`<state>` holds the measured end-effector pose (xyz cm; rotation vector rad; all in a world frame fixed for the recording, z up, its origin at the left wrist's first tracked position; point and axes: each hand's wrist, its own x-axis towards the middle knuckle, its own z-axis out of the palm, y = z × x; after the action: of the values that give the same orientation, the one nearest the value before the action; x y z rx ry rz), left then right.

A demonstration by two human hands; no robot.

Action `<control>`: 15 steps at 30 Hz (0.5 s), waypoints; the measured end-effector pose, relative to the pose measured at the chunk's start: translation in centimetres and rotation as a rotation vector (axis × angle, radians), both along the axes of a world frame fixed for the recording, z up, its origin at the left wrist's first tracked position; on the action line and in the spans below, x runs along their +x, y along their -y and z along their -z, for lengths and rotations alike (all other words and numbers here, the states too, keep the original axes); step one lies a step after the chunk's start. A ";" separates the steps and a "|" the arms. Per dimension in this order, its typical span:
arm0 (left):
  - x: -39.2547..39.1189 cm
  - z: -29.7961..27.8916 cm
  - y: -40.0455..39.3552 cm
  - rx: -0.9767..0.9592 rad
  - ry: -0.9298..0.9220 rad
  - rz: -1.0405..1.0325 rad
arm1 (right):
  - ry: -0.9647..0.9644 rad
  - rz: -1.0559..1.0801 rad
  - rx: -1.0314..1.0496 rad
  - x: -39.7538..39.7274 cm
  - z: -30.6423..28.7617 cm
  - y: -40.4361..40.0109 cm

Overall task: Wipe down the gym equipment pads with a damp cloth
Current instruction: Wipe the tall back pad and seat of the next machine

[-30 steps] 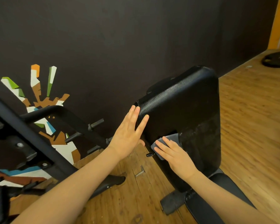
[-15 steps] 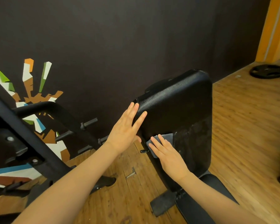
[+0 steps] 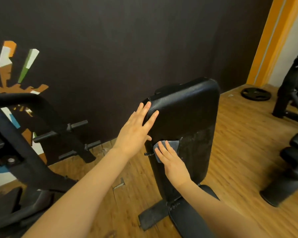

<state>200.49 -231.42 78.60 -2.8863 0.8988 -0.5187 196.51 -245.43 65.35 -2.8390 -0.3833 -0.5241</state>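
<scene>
Left hand (image 3: 135,130), fingers straight, flat against the upright back pad's (image 3: 187,121) left edge. Right hand (image 3: 172,162), fingers extended, presses grey cloth (image 3: 173,144) onto pad, lower left.

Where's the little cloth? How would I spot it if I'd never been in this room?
Find the tall black back pad standing upright before the dark wall. Low on its left edge, the right hand presses flat on a small grey-blue cloth. It is the only soft, pale thing on the pad; everything round it is black.
</scene>
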 end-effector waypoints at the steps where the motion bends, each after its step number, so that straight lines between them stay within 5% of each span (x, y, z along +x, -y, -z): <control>1: -0.2 0.2 0.2 -0.025 0.008 -0.010 | 0.025 0.014 0.001 0.2 0.5 -0.1; 8: -0.3 2.1 0.4 -0.191 0.048 0.000 | 0.059 -0.077 -0.129 0.5 2.0 1.4; 15: 0.2 2.8 0.2 -0.275 0.110 -0.011 | 0.262 -0.413 -0.303 2.6 -1.2 4.1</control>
<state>200.67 -231.59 75.79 -3.0617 0.8556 -0.8537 199.06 -249.52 66.53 -2.8428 -1.1556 -0.8045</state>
